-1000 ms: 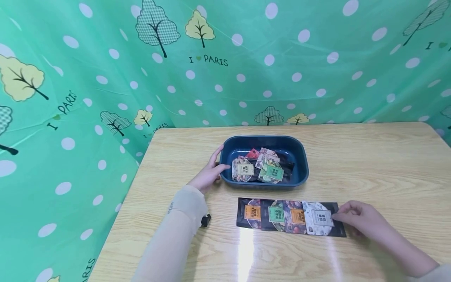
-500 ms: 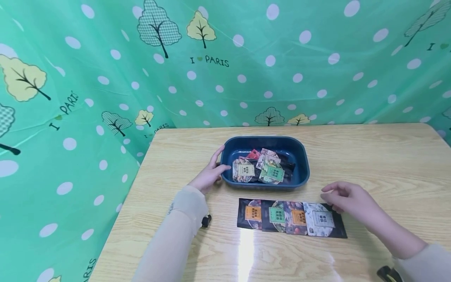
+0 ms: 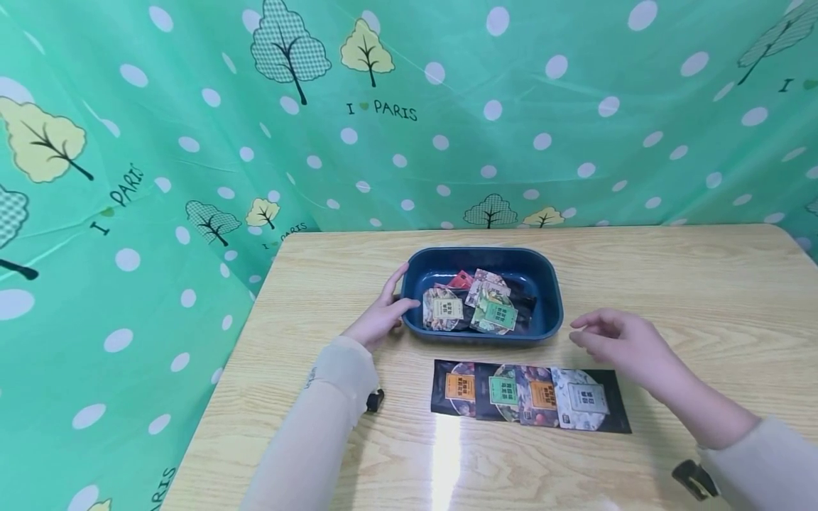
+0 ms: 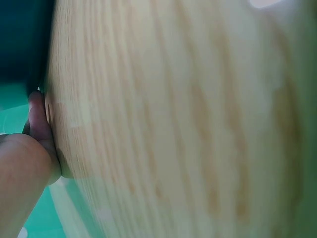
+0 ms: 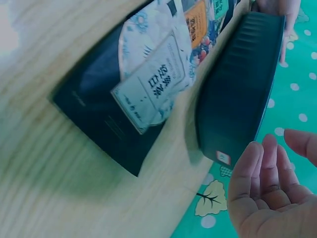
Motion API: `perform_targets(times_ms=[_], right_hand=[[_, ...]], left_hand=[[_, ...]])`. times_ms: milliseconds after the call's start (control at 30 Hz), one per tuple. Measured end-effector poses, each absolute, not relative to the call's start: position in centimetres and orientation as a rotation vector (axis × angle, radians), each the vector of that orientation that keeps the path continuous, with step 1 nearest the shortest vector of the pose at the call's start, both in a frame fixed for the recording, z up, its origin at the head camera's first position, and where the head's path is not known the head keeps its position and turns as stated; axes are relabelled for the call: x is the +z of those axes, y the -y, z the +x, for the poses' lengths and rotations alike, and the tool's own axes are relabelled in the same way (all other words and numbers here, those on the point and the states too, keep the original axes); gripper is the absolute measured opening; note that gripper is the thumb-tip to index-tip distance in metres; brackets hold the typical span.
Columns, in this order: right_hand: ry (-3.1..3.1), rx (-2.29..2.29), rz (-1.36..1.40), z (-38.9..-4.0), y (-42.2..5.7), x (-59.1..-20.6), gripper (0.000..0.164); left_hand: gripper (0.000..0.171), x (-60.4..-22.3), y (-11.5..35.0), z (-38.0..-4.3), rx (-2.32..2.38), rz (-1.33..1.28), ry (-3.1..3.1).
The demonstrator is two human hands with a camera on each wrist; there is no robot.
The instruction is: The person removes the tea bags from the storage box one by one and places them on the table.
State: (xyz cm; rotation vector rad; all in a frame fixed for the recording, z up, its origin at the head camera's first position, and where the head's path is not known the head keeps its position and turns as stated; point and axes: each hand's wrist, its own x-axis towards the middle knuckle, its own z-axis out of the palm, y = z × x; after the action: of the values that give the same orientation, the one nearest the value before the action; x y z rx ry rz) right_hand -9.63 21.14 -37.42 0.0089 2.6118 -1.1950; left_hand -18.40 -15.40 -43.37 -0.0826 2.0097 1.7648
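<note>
My left hand (image 3: pixel 375 321) rests at the left end of a dark blue plastic basin (image 3: pixel 486 339), its thumb lying over the rim and the index finger extended along the side. My right hand (image 3: pixel 629 349) hovers to the right of the basin, fingers loosely bent and nothing between them. In front of the basin lies a row of overlapping black sachets with orange, green and silver labels. The silver-labelled sachet (image 3: pixel 586 399) is at the right end, nearest my right hand. Inside the basin lie a cream-labelled sachet (image 3: pixel 447 309), a green-labelled sachet (image 3: pixel 497 314) and other sachets partly under them.
A wooden table (image 3: pixel 690 298) bears everything. Behind it and to the left hangs a green curtain (image 3: pixel 486 142) with trees and white dots. A small black device (image 3: pixel 695 480) is at the right sleeve, and a similar black piece (image 3: pixel 375 400) shows beside the left sleeve.
My right hand has left the silver-labelled sachet and moved up and left toward the basin's right end. The row of sachets stays in place, and my left hand has stayed at the basin.
</note>
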Motion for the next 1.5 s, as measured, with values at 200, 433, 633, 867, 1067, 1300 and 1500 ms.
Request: perform_targets(times_ms=[200, 433, 633, 867, 1067, 1300, 1500], right_hand=[[-2.664, -1.147, -0.010, -10.1, -20.5, -36.7, 0.040], [-2.694, -1.130, -0.038, -10.5, -20.0, -36.1, 0.040], [-2.727, -1.123, -0.065, -10.7, -19.6, -35.8, 0.038], [-2.759, -1.127, -0.101, -10.9, -19.3, -35.7, 0.039], [-2.774, -1.125, -0.103, -11.3, -18.6, -35.5, 0.037], [-2.782, -1.149, -0.128, -11.8, -17.8, -35.4, 0.035], [-2.796, -1.164, -0.191, -12.2, -17.1, -35.5, 0.032]], left_hand=[[0.078, -43.4, 15.4, -18.4, 1.759, -0.089, -2.018], [0.078, -43.4, 15.4, -18.4, 1.749, -0.090, -2.028], [0.078, -43.3, 15.3, -18.4, 1.748, -0.089, -2.028], [0.078, -43.4, 15.4, -18.4, 1.748, -0.067, -2.031], [0.078, -43.5, 15.4, -18.5, 1.750, -0.071, -2.030], [0.079, -43.5, 15.4, -18.4, 1.750, -0.080, -2.031], [0.078, -43.5, 15.4, -18.4, 1.757, -0.079, -2.029]])
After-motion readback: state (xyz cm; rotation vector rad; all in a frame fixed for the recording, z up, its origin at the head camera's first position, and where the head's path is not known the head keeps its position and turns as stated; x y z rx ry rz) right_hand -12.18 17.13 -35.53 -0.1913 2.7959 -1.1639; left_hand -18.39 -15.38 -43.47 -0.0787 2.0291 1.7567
